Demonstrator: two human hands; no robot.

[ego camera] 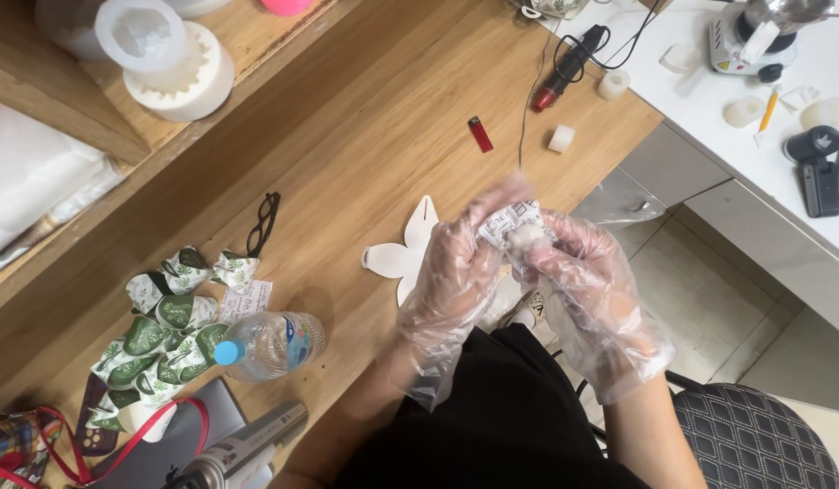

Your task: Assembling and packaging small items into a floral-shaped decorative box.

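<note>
Both my hands wear loose clear plastic gloves and meet over the wooden table's right edge. My left hand (pixel 451 281) and my right hand (pixel 587 290) together grip a small white lump wrapped in printed paper (pixel 519 231). Just behind my left hand a white flower-shaped cutout (pixel 401 254) lies flat on the wooden table (pixel 365 136).
A red lighter (pixel 480 133), a small white candle (pixel 561 138) and a red-tipped black tool (pixel 564 68) lie farther back. Black glasses (pixel 263 222), leaf-print wrappers (pixel 166 326) and a plastic bottle (pixel 270 344) sit at left. White moulds (pixel 170 59) stand on the shelf; a white counter (pixel 781 100) is at right.
</note>
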